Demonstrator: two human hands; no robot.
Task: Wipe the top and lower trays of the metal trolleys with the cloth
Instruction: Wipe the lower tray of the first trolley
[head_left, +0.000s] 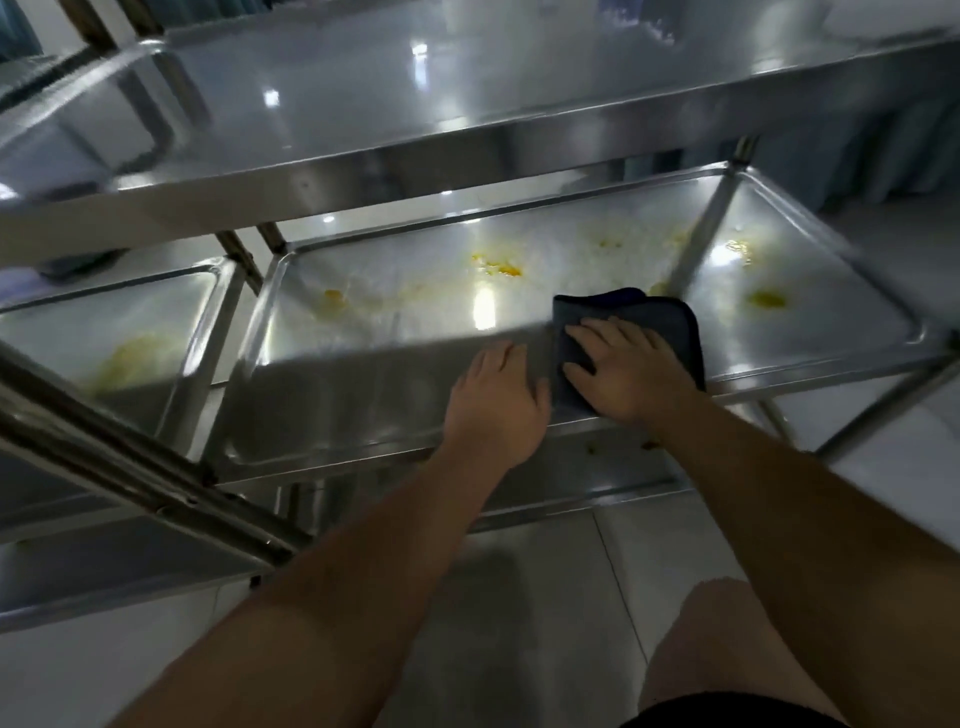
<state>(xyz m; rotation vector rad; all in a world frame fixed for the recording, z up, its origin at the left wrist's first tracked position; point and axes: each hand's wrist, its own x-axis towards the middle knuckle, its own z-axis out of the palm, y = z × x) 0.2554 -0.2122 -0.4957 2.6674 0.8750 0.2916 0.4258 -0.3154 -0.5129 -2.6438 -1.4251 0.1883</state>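
1. The right hand (626, 371) lies flat on the dark cloth (631, 332), fingers spread and straight, pressing it down onto the lower tray (415, 322) near that tray's front rim.
2. The left hand (496, 400) rests just beside the cloth, to its left, palm down on the same tray with its fingers straight and close together (it holds nothing).
3. The cloth is folded into a rough square; its far edge and right side show beyond the right hand's fingers, and its near edge reaches the tray's front lip.
4. Yellow stains (498, 267) dot the tray behind the cloth, with further patches toward its right end (766, 299).
5. Above, the top tray (415, 98) of the same metal trolley (701, 244) gleams with reflected lights.
6. To the left stands a second trolley, its lower tray (78, 332) touching or very nearly touching the first, also carrying a yellowish smear (135, 356).
7. Below, pale floor tiles (519, 597) and the person's bare knee (727, 634) are visible.
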